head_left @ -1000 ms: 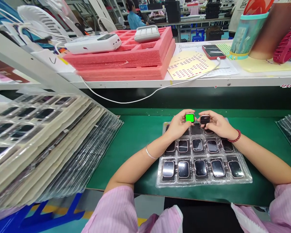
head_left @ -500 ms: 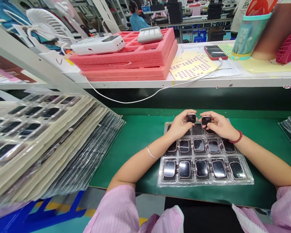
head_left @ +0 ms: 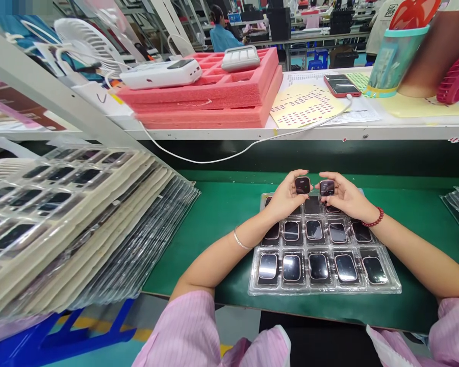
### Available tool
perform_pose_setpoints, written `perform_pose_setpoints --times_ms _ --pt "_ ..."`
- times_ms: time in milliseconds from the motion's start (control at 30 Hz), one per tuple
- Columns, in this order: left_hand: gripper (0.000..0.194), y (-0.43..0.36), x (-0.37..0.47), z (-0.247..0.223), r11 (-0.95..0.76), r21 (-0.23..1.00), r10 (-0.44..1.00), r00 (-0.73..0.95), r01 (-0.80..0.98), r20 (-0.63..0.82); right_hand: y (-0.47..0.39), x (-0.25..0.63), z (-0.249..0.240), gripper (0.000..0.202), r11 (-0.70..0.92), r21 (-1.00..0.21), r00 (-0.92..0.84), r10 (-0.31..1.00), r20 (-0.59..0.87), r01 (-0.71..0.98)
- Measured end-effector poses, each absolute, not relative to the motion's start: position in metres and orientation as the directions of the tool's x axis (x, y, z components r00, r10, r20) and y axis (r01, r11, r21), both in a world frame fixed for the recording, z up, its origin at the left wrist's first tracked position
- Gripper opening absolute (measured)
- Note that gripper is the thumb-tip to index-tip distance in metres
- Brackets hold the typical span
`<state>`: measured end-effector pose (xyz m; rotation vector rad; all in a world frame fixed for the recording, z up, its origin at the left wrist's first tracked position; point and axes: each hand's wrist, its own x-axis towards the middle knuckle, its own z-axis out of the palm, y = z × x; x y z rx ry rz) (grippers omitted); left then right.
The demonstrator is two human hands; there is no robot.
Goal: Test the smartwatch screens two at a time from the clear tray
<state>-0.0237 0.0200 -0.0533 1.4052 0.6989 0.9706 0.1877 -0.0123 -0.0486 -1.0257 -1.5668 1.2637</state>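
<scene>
Both hands hold small screens, seemingly above the tray's far edge.

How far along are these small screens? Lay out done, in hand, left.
Done: nothing visible marks any as finished. In hand: the left hand holds one dark-screened unit, the right hand a second unit, over the clear tray. Left: perhaps screens in that tray, whose two nearer rows are full, or in the stacked trays; I can't tell waiting from finished.

The tray lies on the table, right of the tray stack (shelf behind them).
</scene>
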Motion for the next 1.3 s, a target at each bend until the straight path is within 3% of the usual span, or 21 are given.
perform_pose_setpoints --times_ms 300,433,567,700,767,867,1000,1133,1300 --pt "0.063 0.022 -0.023 -0.053 -0.007 0.972 0.877 0.466 -0.235 0.118 -0.008 0.191 -0.047 0.062 -0.014 -0.993 -0.232 0.973 0.014 -0.121" --pt "0.044 0.024 -0.025 -0.042 0.293 0.904 0.843 0.531 -0.31 -0.092 -0.006 0.195 -0.041 0.044 -0.228 -0.93 -0.321 0.938 -0.13 -0.287" --pt "0.063 0.03 -0.027 -0.031 0.601 0.732 0.722 0.61 -0.321 -0.325 -0.001 0.2 -0.037 0.063 -0.403 -0.834 -0.409 0.88 -0.241 -0.376" --pt "0.067 0.034 -0.028 -0.029 0.667 0.671 0.68 0.634 -0.324 -0.369 0.002 0.202 -0.037 0.066 -0.445 -0.804 -0.406 0.869 -0.281 -0.395" --pt "0.061 0.034 -0.028 -0.032 0.652 0.686 0.683 0.642 -0.321 -0.349 0.002 0.202 -0.038 0.061 -0.434 -0.811 -0.414 0.871 -0.266 -0.393" --pt "0.038 0.031 -0.027 -0.039 0.499 0.806 0.764 0.601 -0.319 -0.235 -0.001 0.201 -0.04 0.037 -0.346 -0.862 -0.403 0.896 -0.187 -0.371" --pt "0.064 0.023 -0.025 -0.049 0.156 0.96 0.86 0.511 -0.231 -0.016 -0.004 0.197 -0.044 0.052 -0.156 -0.948 -0.334 0.941 -0.058 -0.277" --pt "0.059 0.017 -0.024 -0.05 -0.028 0.991 0.859 0.504 -0.13 0.09 -0.007 0.191 -0.047 0.047 0.037 -0.994 -0.257 0.965 0.062 -0.102" --pt "0.05 0.015 -0.024 -0.047 -0.061 0.995 0.839 0.535 -0.08 0.094 -0.01 0.186 -0.048 0.033 0.202 -0.978 -0.223 0.957 0.187 0.048"
